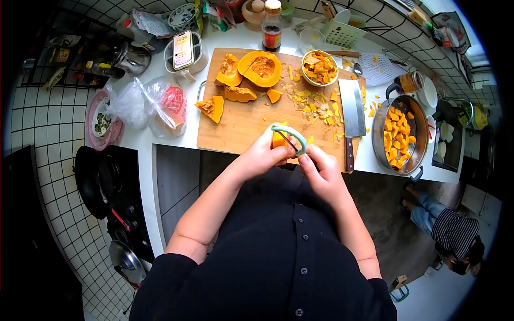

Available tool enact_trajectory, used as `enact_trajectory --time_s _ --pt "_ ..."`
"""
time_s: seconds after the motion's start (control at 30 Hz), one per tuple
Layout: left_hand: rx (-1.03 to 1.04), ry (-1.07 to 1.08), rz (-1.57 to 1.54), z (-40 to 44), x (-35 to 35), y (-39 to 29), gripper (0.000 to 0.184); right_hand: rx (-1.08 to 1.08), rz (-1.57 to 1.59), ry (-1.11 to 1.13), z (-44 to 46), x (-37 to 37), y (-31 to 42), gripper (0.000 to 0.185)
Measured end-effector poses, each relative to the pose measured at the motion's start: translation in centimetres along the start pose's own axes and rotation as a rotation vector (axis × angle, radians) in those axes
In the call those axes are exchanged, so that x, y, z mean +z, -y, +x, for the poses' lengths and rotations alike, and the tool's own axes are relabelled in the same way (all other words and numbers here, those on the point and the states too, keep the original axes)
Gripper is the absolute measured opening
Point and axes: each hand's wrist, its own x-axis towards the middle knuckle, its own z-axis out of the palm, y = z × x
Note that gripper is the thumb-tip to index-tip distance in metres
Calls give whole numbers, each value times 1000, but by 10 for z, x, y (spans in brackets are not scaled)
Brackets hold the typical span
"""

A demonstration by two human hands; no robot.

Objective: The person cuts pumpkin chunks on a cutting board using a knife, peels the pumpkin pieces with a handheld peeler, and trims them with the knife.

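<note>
A hand could pass over the bare front-left stretch of the cutting board (233, 132), beside the left hand (263, 153). Pumpkin wedges (240, 94) block the way behind; rightward, the cleaver (352, 109) and then the pot (379, 135) do.

Mint peeler (302, 140), orange pumpkin (279, 140), black-gridded white tiles (40, 120)

1 head-worn camera looks forward and steeply down past the wearer's dark shirt (257, 251), near the left hand (263, 154) and right hand (324, 174), its wide, curved view taking in the table (365, 156), tiled wall (40, 125) and floor (372, 211).
</note>
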Motion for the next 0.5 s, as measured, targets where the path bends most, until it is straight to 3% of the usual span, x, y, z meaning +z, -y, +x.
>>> enact_trajectory --time_s 0.2,0.3,0.5 --pt "121 -124 223 -7 13 -7 25 -176 -263 -92 -2 0 2 16" --pt "136 -88 329 -8 9 -4 26 -233 -308 -156 -3 1 2 16" --pt "100 -86 218 -7 15 -5 23 -235 -292 -151 -4 0 2 16"
